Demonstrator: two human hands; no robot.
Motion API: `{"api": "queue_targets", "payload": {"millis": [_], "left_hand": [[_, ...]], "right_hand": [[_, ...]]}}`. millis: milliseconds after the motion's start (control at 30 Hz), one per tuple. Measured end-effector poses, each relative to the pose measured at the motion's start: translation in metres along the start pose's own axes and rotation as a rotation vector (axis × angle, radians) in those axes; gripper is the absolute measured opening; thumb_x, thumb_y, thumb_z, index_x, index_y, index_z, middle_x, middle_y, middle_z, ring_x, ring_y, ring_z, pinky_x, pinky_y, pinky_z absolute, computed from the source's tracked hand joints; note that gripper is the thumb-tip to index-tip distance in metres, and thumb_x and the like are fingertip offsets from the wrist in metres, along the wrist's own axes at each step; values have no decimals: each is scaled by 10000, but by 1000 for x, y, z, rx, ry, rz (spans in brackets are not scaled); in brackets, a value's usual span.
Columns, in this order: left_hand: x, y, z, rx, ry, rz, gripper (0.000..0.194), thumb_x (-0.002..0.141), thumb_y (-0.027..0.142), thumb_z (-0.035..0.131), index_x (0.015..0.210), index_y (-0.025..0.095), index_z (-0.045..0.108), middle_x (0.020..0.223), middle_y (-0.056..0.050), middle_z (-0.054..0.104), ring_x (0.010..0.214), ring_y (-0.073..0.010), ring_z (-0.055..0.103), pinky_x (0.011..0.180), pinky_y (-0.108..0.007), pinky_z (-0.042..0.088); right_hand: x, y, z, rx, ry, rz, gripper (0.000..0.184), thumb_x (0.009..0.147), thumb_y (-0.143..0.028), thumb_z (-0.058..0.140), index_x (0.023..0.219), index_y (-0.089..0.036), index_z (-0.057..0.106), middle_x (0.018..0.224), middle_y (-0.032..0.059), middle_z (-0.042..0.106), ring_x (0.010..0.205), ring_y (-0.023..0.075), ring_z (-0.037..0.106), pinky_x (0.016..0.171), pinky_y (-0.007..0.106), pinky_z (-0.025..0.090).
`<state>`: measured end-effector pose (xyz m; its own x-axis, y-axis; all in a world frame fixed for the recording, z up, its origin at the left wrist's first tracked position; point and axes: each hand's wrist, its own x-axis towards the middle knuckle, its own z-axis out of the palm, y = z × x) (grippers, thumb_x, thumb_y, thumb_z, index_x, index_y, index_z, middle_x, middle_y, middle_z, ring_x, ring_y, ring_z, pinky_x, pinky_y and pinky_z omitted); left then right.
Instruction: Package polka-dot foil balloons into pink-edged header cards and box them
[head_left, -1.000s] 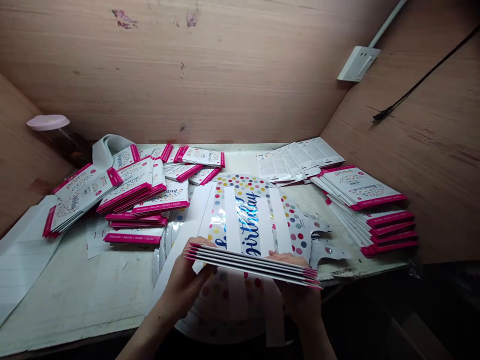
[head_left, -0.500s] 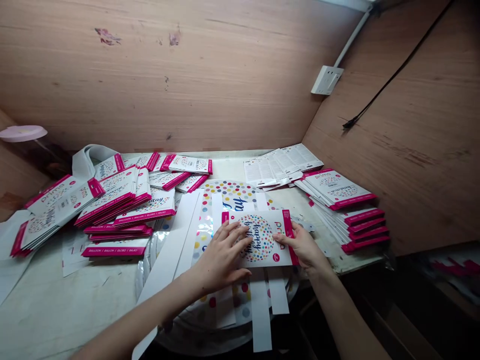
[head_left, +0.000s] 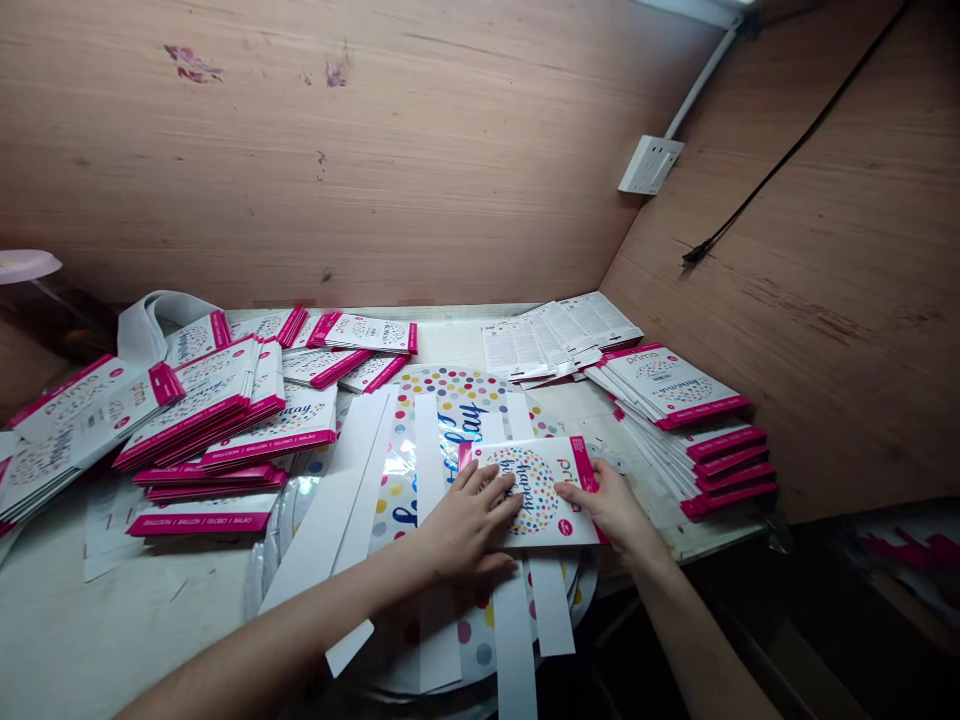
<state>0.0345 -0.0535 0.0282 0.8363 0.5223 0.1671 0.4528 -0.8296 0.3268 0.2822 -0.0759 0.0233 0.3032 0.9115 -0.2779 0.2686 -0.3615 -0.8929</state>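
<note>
Head view: my left hand point(head_left: 469, 525) and right hand point(head_left: 615, 510), both open, flat on a pink-edged balloon card point(head_left: 536, 490) atop a dotted foil balloon point(head_left: 450, 425), at the front edge of the counter point(head_left: 169, 600).

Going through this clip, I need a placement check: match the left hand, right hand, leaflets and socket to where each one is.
Things:
1. left hand
2. right hand
3. leaflets
4. socket

Places:
A. on the right wall
B. at the pink right end of the card
C. at the back of the table
D. on the card's left half

Pairs: 1-D; 2-B; 3-C; 4-A
</note>
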Motion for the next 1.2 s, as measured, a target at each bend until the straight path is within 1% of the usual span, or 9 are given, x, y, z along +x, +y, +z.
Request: {"api": "queue_targets", "payload": {"millis": [133, 200, 300, 433, 533, 700, 867, 1033, 1200], "left_hand": [[0, -8, 16, 43, -11, 25, 663, 808, 579, 651, 1327, 196, 500, 1398, -173, 501, 1301, -417, 412, 1103, -615, 266], [0, -9, 16, 49, -14, 31, 664, 798, 578, 660, 1323, 201, 504, 1392, -168, 504, 1291, -419, 415, 1094, -605, 277], [1, -8, 11, 36, 0, 35, 658, 789, 576, 667, 1313, 211, 510, 1370, -157, 516, 1254, -416, 437, 1079, -590, 291], [5, -3, 3, 20, -5, 3, 574, 801, 556, 654, 1253, 226, 531, 1313, -131, 539, 1201, -390, 453, 1041, -564, 327], [8, -2, 2, 34, -12, 3, 541, 782, 549, 672, 1191, 217, 548, 1255, -126, 552, 1150, -375, 460, 1003, -548, 356], [12, -4, 2, 53, -10, 26, 499, 760, 533, 684, 1117, 205, 565, 1193, -125, 558, 1093, -361, 463, 966, -525, 378], [14, -1, -3, 89, -29, 66, 453, 801, 534, 643, 1055, 165, 580, 1136, -158, 575, 1028, -345, 502, 922, -498, 409], [16, 0, -4, 142, -18, 89, 359, 846, 503, 606, 986, 174, 570, 1399, -166, 468, 1082, -339, 505, 931, -487, 405], [15, 0, 1, 106, -48, 51, 457, 831, 500, 621, 1110, 145, 552, 1335, -142, 565, 994, -334, 525, 925, -487, 401]], "right_hand": [[2, -16, -5, -758, 422, -322, 541, 644, -403, 800, 1088, -172, 593, 1162, 224, 557, 1123, 487, 500, 855, 646, 428], [23, -38, -1, -871, 317, -455, 433, 777, -396, 703, 1138, -183, 599, 1219, 211, 535, 1165, 457, 462, 900, 627, 400], [77, -69, 20, -823, -98, -578, 228, 918, -202, 482, 1094, -198, 627, 1181, 121, 595, 1145, 291, 505, 985, 446, 402], [140, -89, 49, -821, -187, -541, 285, 790, -123, 610, 1070, -169, 643, 1064, 105, 630, 1059, 272, 537, 880, 367, 455], [148, -97, 50, -809, -202, -554, 218, 705, -164, 721, 914, -163, 660, 909, 76, 640, 972, 267, 561, 808, 345, 478], [76, -89, 22, -713, -158, -720, 80, 840, -127, 572, 820, -183, 625, 914, 59, 669, 925, 204, 602, 878, 333, 473], [-12, -19, 19, -577, -55, -1043, 200, 928, -135, 486, 953, -212, 669, 968, 73, 723, 959, 225, 671, 914, 408, 525], [-48, 37, 28, -592, 120, -1164, 354, 942, -67, 456, 1244, -185, 597, 1227, 124, 671, 1211, 255, 593, 1009, 473, 510], [-91, 53, 5, -734, -100, -1117, 534, 866, -371, 663, 1328, -139, 528, 1433, 194, 487, 1366, 369, 397, 1019, 576, 482]]}}
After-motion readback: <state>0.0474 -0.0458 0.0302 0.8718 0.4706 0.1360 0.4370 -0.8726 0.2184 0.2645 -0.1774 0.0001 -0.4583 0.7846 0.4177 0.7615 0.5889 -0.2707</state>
